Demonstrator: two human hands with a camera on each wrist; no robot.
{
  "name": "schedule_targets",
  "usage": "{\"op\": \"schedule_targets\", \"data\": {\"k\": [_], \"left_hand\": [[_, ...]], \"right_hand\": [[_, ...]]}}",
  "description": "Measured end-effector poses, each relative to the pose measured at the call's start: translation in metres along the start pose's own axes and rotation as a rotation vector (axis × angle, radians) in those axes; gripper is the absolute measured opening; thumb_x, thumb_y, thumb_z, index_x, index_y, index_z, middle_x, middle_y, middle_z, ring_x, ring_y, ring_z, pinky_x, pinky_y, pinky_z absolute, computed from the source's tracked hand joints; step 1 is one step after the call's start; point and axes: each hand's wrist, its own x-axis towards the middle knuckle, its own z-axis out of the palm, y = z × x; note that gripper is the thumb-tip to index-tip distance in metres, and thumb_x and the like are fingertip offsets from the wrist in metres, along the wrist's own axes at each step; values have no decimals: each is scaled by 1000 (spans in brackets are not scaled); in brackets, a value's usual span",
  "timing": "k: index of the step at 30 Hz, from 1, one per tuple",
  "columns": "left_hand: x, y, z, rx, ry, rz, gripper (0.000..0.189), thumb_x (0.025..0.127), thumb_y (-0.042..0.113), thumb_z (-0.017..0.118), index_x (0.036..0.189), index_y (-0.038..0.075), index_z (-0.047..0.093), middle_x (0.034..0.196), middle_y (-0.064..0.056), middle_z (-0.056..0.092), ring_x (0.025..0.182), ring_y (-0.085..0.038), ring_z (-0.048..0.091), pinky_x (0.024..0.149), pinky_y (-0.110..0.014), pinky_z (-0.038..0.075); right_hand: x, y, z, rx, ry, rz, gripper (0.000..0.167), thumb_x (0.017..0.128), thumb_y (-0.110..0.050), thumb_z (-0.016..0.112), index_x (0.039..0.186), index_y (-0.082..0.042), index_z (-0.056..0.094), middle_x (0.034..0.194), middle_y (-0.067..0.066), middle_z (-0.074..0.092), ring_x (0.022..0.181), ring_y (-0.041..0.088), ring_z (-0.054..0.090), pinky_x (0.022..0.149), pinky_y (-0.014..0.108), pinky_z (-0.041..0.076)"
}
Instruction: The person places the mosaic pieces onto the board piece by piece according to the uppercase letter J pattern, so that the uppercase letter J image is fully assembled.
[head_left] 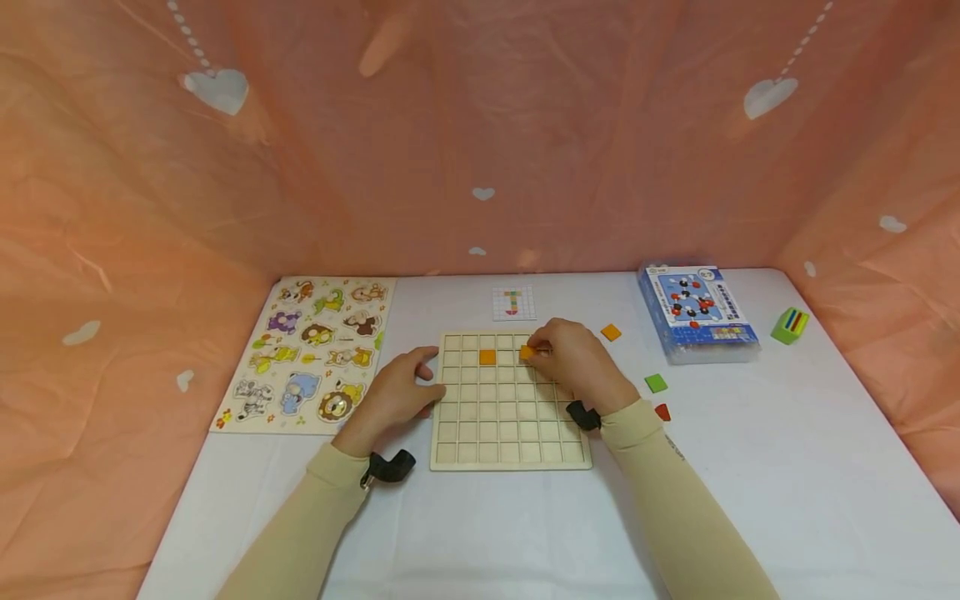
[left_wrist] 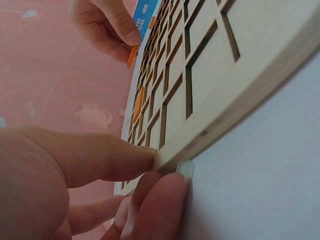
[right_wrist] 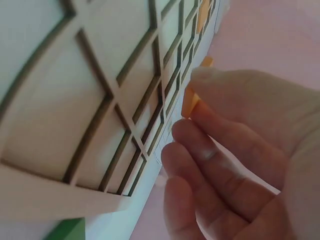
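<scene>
A square wooden grid board (head_left: 508,433) lies flat on the white table. My left hand (head_left: 393,387) holds its left edge; in the left wrist view the thumb (left_wrist: 125,157) presses on the rim with fingers bent beside and below it. Over the upper right part of the board, my right hand (head_left: 573,362) pinches an orange square tile (right_wrist: 190,100) between thumb and index finger, tilted and raised above the cells. Another orange tile (head_left: 487,357) sits in a cell of the second row. The right hand hides several cells.
Right of the board lie an orange tile (head_left: 611,332), a green tile (head_left: 656,383) and a red piece (head_left: 663,412). A pattern card (head_left: 525,310) is behind the board. An animal puzzle (head_left: 307,346) lies left; a boxed set (head_left: 697,308) and a green block (head_left: 787,327) stand right.
</scene>
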Motion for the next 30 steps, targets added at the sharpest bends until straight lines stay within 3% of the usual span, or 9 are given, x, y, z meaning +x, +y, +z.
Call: {"op": "schedule_targets", "data": {"k": [5,13,20,30], "left_hand": [[1,2,0,-13,-5,-9,72,95,16,76,161,10,48,119,-13,65,67,-14,70,65,-26,53],[0,1,1,-2,-3,-3,72,95,16,75,161,8,48,118,-13,66,64,-14,69,73,-27,50],[-2,-1,2,-3,1,-38,72,96,18,77,162,11,48,118,-12,64,66,-15,69,67,-27,52],[0,-1,2,-19,-15,-30,72,96,17,76,162,11,47,118,-14,64,66,-15,70,63,-26,54]], "right_hand": [[2,-3,1,1,3,-6,26,98,-24,82,116,-6,83,111,9,76,101,26,73,95,45,62],[6,-5,9,-44,-15,-6,24,99,-22,79,116,-6,83,112,10,76,101,26,72,97,46,61],[8,-4,12,-74,-15,-24,22,98,-22,80,114,-6,83,107,10,75,94,24,68,94,45,61],[6,-3,12,-88,6,-56,20,98,-19,78,113,-6,83,106,10,74,95,24,68,93,44,61]]}}
